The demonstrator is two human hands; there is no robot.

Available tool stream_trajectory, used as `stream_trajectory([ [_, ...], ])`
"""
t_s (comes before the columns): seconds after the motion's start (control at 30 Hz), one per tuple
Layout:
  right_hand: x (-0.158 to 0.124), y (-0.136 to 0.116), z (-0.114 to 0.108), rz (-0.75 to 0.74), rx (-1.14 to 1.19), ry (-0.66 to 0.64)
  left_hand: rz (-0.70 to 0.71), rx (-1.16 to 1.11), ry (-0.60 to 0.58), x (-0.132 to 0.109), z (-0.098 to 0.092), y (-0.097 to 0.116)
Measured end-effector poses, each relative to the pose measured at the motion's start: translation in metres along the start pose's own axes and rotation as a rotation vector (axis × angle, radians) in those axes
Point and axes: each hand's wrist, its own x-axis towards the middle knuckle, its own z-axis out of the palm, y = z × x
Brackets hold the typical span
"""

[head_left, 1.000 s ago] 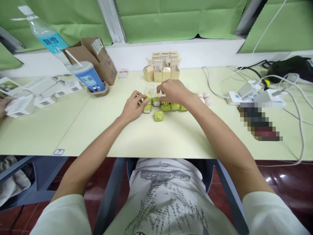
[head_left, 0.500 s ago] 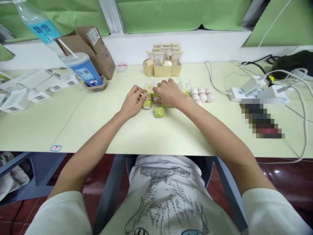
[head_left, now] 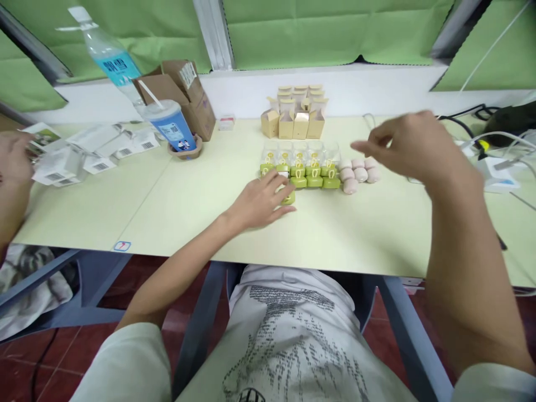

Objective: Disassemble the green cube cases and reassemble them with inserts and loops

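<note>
My left hand (head_left: 264, 202) is low over the table with its fingers spread. A loose green square cap (head_left: 288, 199) lies between its thumb and forefinger, partly covered. Just beyond its fingertips are small green containers (head_left: 314, 181) with yellow loops on top, lined up in rows. Clear plastic covers (head_left: 300, 149) stand behind them. My right hand (head_left: 412, 146) is raised above the table at the right, smeared by motion, fingers apart and nothing visible in them. Below and left of it sits a cluster of pale pink rounded pieces (head_left: 360, 174).
Several open beige boxes (head_left: 300, 125) stand by the wall. A blue cup (head_left: 173, 128), brown carton (head_left: 196, 106) and water bottle (head_left: 111, 61) are at back left. Another person's hand (head_left: 14, 167) is at white boxes (head_left: 62, 164). A power strip (head_left: 498, 174) with cables lies right.
My right hand has left the green containers, rising to the right. My left hand has shifted onto the loose green cap. The view has turned left, bringing another person's hand into sight.
</note>
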Motion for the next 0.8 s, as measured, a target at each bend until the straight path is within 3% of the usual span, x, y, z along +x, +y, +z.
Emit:
stream_trajectory([
  [0.07, -0.022, 0.019, 0.023, 0.090, -0.017, -0.173, -0.015, 0.079, -0.091, -0.001, -0.002, 0.022],
  [0.13, -0.041, 0.028, 0.047, 0.089, -0.012, -0.307, -0.065, 0.128, -0.139, 0.001, -0.002, 0.036],
  [0.23, -0.062, 0.031, 0.072, 0.060, 0.026, -0.350, -0.152, 0.148, -0.156, 0.004, 0.002, 0.040],
  [0.43, -0.067, 0.028, 0.079, 0.091, 0.136, -0.209, -0.136, 0.074, -0.172, 0.006, 0.003, 0.043],
  [0.6, -0.066, 0.027, 0.072, 0.061, 0.227, -0.164, -0.135, -0.099, -0.191, 0.007, -0.009, 0.047],
  [0.7, -0.068, 0.023, 0.057, 0.061, 0.450, -0.032, -0.104, -0.348, -0.103, 0.009, -0.023, 0.042],
  [0.8, -0.075, 0.010, 0.039, 0.066, 0.777, 0.170, -0.099, -0.574, 0.070, 0.011, -0.036, 0.040],
])
